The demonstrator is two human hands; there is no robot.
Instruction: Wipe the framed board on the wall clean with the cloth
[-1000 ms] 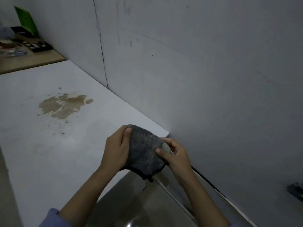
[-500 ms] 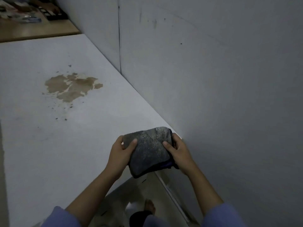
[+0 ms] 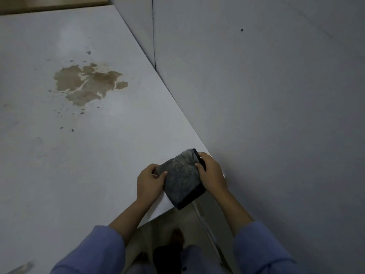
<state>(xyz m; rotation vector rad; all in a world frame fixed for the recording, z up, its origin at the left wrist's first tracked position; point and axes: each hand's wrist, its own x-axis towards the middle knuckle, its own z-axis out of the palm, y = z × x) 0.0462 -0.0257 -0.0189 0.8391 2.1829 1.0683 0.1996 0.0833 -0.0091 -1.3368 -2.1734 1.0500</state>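
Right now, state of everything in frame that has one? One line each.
cloth: folded, dusty grey, held off the table in both hands
left hand: pinching the cloth's left edge
right hand: gripping the cloth's right edge
table: white top, stained
brown stain: spread out, unwiped
wall: grey, small dark marks
framed board: not in view

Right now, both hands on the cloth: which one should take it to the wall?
Probably right. The right hand grips the cloth on the side next to the wall; the left hand is over the table, farther away. No framed board is visible.
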